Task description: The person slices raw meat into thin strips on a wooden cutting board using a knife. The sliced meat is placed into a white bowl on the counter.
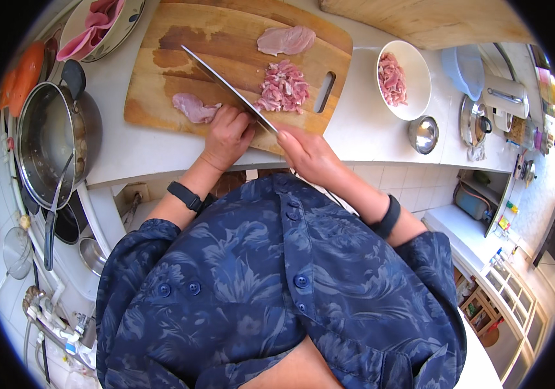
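Note:
A wooden cutting board lies on the white counter in front of me. My right hand grips a kitchen knife, whose blade slants up and left across the board. Beside the blade, my left hand presses down on a piece of raw meat with its fingers curled, hiding the meat's right end. On the far side of the knife sits a heap of cut meat strips. A whole raw slice rests above that heap. Whether the edge is in the meat is hidden by my fingers.
Right of the board stand a white bowl holding cut meat, a small steel bowl and a blue plastic bowl. To the left are a steel pot with a long-handled utensil across it, and a bowl holding pink cloth.

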`<state>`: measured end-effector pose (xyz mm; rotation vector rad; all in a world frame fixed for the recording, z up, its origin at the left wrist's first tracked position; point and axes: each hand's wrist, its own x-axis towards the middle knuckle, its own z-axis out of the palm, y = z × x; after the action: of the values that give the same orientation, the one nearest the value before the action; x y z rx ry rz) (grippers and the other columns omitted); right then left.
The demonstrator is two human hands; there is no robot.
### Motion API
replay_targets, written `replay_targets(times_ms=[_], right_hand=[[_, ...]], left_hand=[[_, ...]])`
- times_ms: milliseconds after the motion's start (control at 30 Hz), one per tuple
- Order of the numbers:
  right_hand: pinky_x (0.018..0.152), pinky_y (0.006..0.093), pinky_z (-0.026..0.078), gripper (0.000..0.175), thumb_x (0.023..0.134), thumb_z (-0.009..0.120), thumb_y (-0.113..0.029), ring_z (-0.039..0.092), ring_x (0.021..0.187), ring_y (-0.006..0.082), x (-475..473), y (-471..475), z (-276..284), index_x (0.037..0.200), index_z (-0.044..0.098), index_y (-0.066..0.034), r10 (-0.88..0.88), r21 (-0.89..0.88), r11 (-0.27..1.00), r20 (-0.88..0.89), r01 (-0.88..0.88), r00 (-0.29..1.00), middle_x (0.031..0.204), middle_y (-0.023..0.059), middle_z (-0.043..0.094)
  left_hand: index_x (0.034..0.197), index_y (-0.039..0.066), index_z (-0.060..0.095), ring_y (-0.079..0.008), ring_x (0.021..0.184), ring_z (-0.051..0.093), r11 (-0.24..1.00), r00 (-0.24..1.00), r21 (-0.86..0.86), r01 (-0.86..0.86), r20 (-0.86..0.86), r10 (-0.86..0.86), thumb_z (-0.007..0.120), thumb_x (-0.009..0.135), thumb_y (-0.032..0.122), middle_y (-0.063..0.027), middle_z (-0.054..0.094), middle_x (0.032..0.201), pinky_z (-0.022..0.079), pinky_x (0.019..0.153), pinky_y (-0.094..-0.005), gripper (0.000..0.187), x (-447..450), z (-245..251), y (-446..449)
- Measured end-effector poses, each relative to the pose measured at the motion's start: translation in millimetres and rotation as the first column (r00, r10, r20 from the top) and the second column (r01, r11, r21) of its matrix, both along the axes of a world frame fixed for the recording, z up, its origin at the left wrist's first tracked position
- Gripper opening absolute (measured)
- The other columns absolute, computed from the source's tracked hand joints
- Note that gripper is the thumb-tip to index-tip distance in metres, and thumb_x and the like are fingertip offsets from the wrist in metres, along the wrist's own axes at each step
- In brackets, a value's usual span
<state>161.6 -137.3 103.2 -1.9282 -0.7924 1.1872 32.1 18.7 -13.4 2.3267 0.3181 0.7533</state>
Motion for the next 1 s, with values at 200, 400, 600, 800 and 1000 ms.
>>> replay_targets(times_ms=[200, 400, 600, 800, 1000], right_hand=[[0.049, 0.0251, 0.039, 0.043, 0.111, 0.046, -0.036, 0.046, 0.052, 0.007, 6, 10, -6, 0.134, 0.061, -0.0032, -0.108, 0.085, 0.988, -0.18, 0.125, 0.978, 0.064, -0.0011, 0.049], [0.048, 0.0232, 0.038, 0.045, 0.112, 0.043, -0.038, 0.044, 0.051, 0.0066, 16, -8, 8, 0.132, 0.06, -0.0021, -0.194, 0.065, 0.975, -0.197, 0.21, 0.961, 0.064, -0.0014, 0.048], [0.06, 0.0293, 0.047, 0.044, 0.109, 0.05, -0.032, 0.055, 0.06, 0.013, 17, -24, 12, 0.143, 0.058, -0.0069, -0.152, 0.053, 0.987, -0.057, 0.155, 0.987, 0.069, 0.0031, 0.057], [0.074, 0.0375, 0.057, 0.043, 0.101, 0.063, -0.026, 0.072, 0.076, 0.0299, 16, -47, 17, 0.141, 0.061, -0.009, 0.013, 0.154, 0.985, 0.376, -0.076, 0.926, 0.088, 0.0172, 0.072], [0.072, 0.0356, 0.056, 0.043, 0.102, 0.062, -0.026, 0.07, 0.072, 0.0255, 9, -54, 17, 0.141, 0.06, -0.0082, 0.002, 0.214, 0.974, 0.336, -0.078, 0.942, 0.083, 0.0152, 0.069]], left_hand=[[0.086, 0.006, 0.063, -0.0343, 0.083, 0.059, 0.999, 0.999, 0.019, 0.031, 0.026, -0.032, 0.071, 0.074, 0.001, -0.0117, 0.059, 0.085, 0.051, 0.076, -0.0436, 0.015, 3, 3, 2], [0.091, 0.005, 0.062, -0.0362, 0.084, 0.061, 0.997, 1.0, -0.07, 0.023, 0.008, -0.023, 0.068, 0.082, -0.003, -0.0145, 0.064, 0.091, 0.05, 0.075, -0.0433, 0.012, 0, 1, 2], [0.093, 0.004, 0.061, -0.038, 0.089, 0.061, 0.987, 0.998, -0.161, 0.001, 0.056, 0.009, 0.062, 0.083, -0.006, -0.0149, 0.064, 0.093, 0.051, 0.077, -0.0423, 0.015, 1, 2, 3], [0.093, 0.005, 0.061, -0.0347, 0.084, 0.063, 0.973, 0.999, -0.225, -0.043, -0.036, 0.036, 0.066, 0.081, -0.006, -0.0149, 0.061, 0.093, 0.052, 0.07, -0.0405, 0.017, 0, 2, 3], [0.102, 0.005, 0.063, -0.027, 0.085, 0.064, 0.912, 0.992, -0.402, -0.082, -0.124, 0.035, 0.069, 0.08, -0.004, -0.0118, 0.061, 0.095, 0.052, 0.07, -0.0356, 0.024, 3, 9, 1]])
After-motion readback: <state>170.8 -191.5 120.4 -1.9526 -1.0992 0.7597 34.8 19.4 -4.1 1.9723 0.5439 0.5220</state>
